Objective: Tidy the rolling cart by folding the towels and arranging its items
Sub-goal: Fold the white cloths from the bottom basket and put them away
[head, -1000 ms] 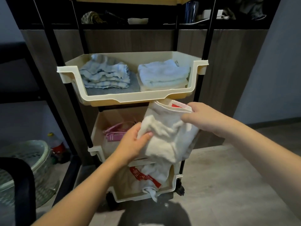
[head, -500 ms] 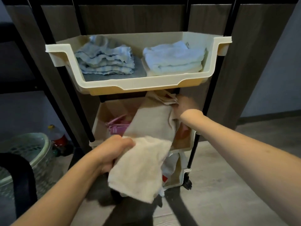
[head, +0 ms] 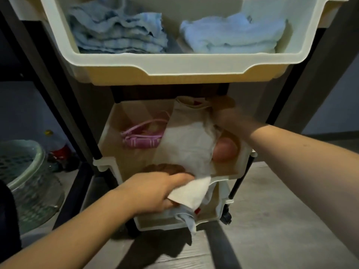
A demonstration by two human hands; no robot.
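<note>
Head view: two folded towel stacks, striped blue [head: 118, 33] left, pale blue [head: 231, 34] right, in the upper tray [head: 174, 65]. Grey floor [head: 272, 220], green basket [head: 21, 171] left. Your left hand [head: 153, 193] pinches the white towel [head: 186, 152] near the middle tray [head: 229, 176]; your blurred right hand [head: 229, 117] grips its far end.

Three cart trays [head: 174, 64] are counted. Two folded towel stacks [head: 118, 32] are seen in the tray above the fingers [head: 180, 178]. One white towel [head: 186, 144] is held between two hands [head: 153, 193]. One pink pouch [head: 142, 135] is seen beyond the left fingers. One laundry basket [head: 21, 171], one bottle [head: 57, 144] are counted.
</note>
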